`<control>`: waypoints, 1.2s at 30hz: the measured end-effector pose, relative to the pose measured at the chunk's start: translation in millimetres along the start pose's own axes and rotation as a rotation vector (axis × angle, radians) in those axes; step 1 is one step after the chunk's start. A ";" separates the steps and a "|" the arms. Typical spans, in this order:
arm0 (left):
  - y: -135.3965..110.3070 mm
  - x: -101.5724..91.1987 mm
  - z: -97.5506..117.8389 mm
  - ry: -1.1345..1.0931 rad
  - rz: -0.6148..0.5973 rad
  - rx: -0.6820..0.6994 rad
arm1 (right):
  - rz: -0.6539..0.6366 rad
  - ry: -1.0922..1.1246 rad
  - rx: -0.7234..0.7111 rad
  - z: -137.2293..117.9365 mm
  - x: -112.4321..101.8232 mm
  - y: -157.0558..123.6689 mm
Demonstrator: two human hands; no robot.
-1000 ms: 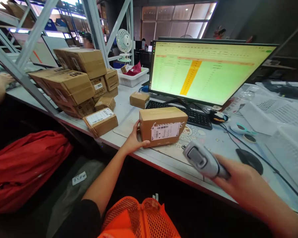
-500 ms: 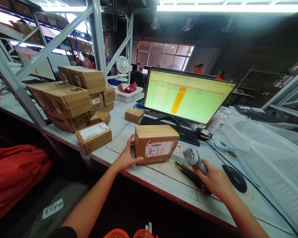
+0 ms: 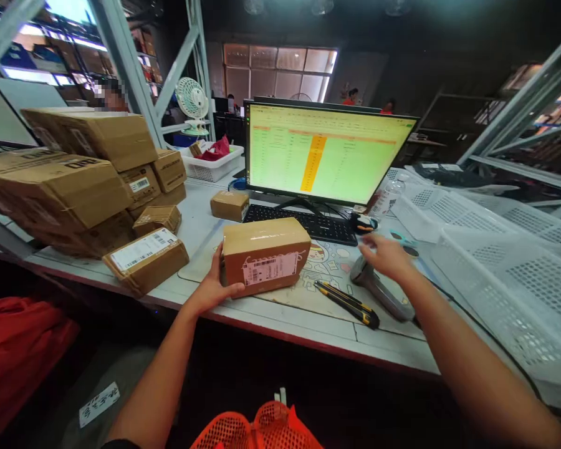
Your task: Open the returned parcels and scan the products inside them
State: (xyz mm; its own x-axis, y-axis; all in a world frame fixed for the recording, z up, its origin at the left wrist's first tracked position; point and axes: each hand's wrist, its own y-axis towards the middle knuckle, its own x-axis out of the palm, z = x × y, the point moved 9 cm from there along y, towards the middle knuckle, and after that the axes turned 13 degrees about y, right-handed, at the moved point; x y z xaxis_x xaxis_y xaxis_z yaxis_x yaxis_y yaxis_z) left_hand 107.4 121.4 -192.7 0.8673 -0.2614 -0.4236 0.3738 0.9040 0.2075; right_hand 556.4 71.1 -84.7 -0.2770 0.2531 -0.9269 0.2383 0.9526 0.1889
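Note:
My left hand grips the left end of a cardboard box, its thumb on the front face beside a white shipping label. The box stands on a printed mat at the table's front. My right hand, slightly blurred, is over the mat with fingers reaching towards the keyboard, holding nothing. Just below it lies a grey barcode scanner, its handle towards my forearm. Between the box and the scanner rests a black and yellow box cutter.
Stacked cartons fill the left side, with a labelled parcel in front. A small box sits left of the monitor. White perforated baskets line the right. A white basket and fan stand behind.
My right hand has let go of the barcode scanner, which now lies on the mat, and moved up towards the keyboard. My left hand stays on the box. The view has shifted.

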 end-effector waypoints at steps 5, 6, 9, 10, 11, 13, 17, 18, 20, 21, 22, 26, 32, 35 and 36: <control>-1.2 -3.9 -4.2 0.040 0.017 -0.008 | -0.110 0.083 0.020 -29.0 45.6 70.2; -1.1 -3.7 -5.3 0.037 0.015 -0.010 | -0.117 0.082 0.028 -29.8 53.7 77.1; -0.2 -2.9 -8.2 0.050 0.010 -0.015 | -0.154 0.066 0.047 -25.9 69.8 86.4; 0.2 -2.8 -8.8 0.055 0.010 -0.014 | -0.169 0.056 0.050 -23.8 72.3 87.4; 0.5 -2.9 -9.2 0.060 0.012 -0.013 | -0.180 0.046 0.051 -22.1 73.4 88.0; 0.6 -2.8 -9.2 0.062 0.015 -0.010 | -0.193 0.026 0.051 -21.1 73.6 89.9; -0.1 -2.3 -5.3 0.056 0.014 -0.005 | -0.215 0.000 0.042 -31.1 74.8 96.6; -0.3 -1.9 -3.2 0.050 0.009 -0.002 | -0.225 -0.004 0.041 -35.2 75.6 97.3; -0.6 -1.5 2.1 0.032 0.004 0.010 | -0.240 -0.012 0.034 -44.2 75.9 94.2; -0.7 -1.6 4.6 0.024 0.004 0.016 | -0.243 -0.015 0.025 -48.8 75.0 89.6; -0.8 -1.6 6.8 0.018 0.003 0.020 | -0.246 -0.017 0.009 -53.3 73.7 82.6; -1.1 0.2 8.8 0.005 -0.012 0.022 | -0.284 -0.014 -0.077 -62.9 70.8 42.2; -1.0 -1.0 -0.9 0.023 0.010 -0.004 | -0.237 -0.020 -0.008 -43.0 68.0 33.8; -1.4 -0.7 1.0 0.023 -0.005 -0.010 | -0.272 -0.002 0.022 -36.8 75.7 47.1; -1.7 -0.4 2.9 0.026 -0.010 -0.012 | -0.280 0.003 0.023 -36.1 77.8 50.5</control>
State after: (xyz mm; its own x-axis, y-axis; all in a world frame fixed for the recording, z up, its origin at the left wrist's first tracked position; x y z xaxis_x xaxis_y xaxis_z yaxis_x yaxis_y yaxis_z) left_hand 107.3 119.0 -190.3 0.8546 -0.2621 -0.4483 0.3787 0.9053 0.1925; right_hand 513.2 145.0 -135.5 -0.3374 -0.0187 -0.9412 0.1737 0.9814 -0.0818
